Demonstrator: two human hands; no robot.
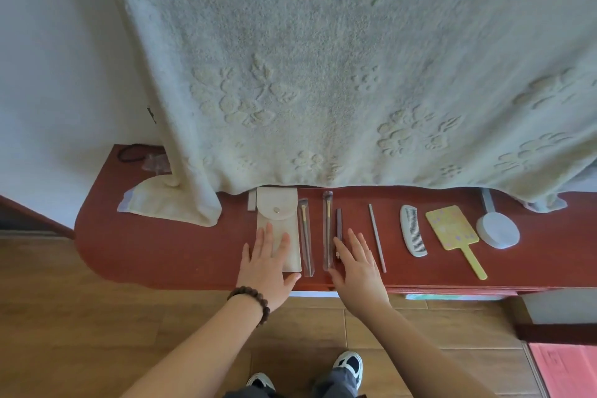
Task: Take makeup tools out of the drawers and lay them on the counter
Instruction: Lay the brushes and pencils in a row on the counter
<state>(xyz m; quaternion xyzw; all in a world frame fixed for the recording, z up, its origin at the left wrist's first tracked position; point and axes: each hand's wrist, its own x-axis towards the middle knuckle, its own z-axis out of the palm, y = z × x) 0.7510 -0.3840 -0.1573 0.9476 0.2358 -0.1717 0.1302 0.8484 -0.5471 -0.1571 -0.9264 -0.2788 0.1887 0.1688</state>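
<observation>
A cream fabric pouch with a snap flap [277, 225] is laid flat on the dark red wooden counter [161, 252], pressed down by the left hand [266, 268] with fingers straight, probably to square it up. Just beside it, two sleeved makeup brushes [305, 236] are lined up in parallel. The right hand [357, 268] is spread flat, holding nothing. Further right, a white comb [412, 229], yellow hand mirror [452, 229] and round white mirror [497, 229] are already set out, so the row looks nearly finished.
</observation>
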